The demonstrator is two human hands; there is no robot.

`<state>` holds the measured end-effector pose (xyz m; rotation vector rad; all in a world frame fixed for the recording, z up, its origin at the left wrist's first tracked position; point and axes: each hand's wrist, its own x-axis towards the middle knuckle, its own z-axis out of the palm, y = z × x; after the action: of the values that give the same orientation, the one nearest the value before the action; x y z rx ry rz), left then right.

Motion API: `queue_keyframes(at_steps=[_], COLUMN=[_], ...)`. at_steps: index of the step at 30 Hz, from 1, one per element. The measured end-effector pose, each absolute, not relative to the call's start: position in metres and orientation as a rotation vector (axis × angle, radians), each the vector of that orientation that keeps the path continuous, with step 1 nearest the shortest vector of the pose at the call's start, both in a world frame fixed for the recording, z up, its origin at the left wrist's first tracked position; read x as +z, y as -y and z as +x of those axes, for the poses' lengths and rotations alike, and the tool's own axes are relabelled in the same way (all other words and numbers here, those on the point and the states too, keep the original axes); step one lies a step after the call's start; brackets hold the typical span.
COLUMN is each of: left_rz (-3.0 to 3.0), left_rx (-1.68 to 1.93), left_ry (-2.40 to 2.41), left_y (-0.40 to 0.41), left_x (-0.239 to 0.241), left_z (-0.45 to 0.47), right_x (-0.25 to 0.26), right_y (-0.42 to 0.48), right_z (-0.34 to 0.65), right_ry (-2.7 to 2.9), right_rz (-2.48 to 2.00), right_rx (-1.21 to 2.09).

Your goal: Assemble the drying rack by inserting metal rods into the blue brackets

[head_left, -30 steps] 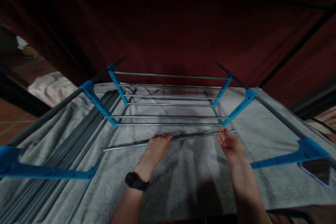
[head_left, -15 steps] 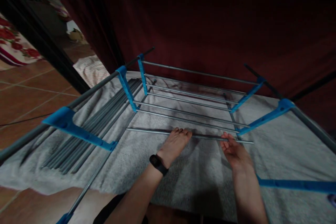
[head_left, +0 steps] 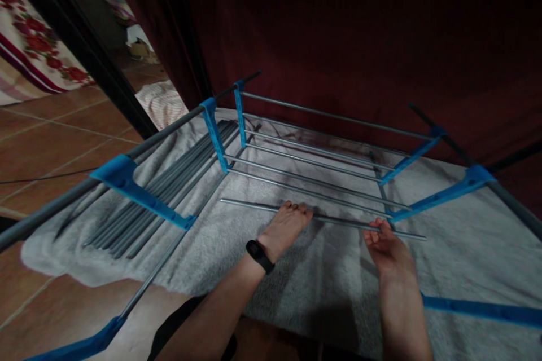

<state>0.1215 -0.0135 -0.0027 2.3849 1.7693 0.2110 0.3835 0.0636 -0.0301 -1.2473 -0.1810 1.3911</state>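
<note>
A loose grey metal rod lies crosswise in both my hands, above the grey blanket. My left hand, with a black band on its wrist, wraps over the rod's middle from above. Closer to the rod's right end, my right hand holds it palm up, thumb and fingers closed on it. Beyond the rod stands a rack frame with several crossbars set between blue plastic brackets. A left bracket and a right bracket flank the rod; both its ends are free of them.
Several grey rods lie bundled on the blanket at left. Long side tubes run along the frame. A dark red curtain hangs behind. Tiled floor and a floral cloth are at far left.
The view has shifted, so the rack appears slightly further right. Both hands keep hold of the rod, which now slants down more to the right.
</note>
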Motion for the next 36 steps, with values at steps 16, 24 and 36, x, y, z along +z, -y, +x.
queue_keyframes(at_steps=[16, 24, 36], left_rz=[2.342, 2.279, 2.115], left_rx=[0.226, 0.191, 0.133], left_ry=[-1.847, -1.933, -2.115], left_y=[0.011, 0.008, 0.005], left_x=[-0.015, -0.011, 0.0], left_z=[0.106, 0.091, 0.073], right_x=[-0.033, -0.033, -0.047], right_y=[-0.065, -0.064, -0.069], right_z=[0.405, 0.409, 0.416], right_ry=[0.064, 0.089, 0.109], right_rz=[-1.23, -1.254, -1.311], right_rx=[1.393, 1.369, 1.35])
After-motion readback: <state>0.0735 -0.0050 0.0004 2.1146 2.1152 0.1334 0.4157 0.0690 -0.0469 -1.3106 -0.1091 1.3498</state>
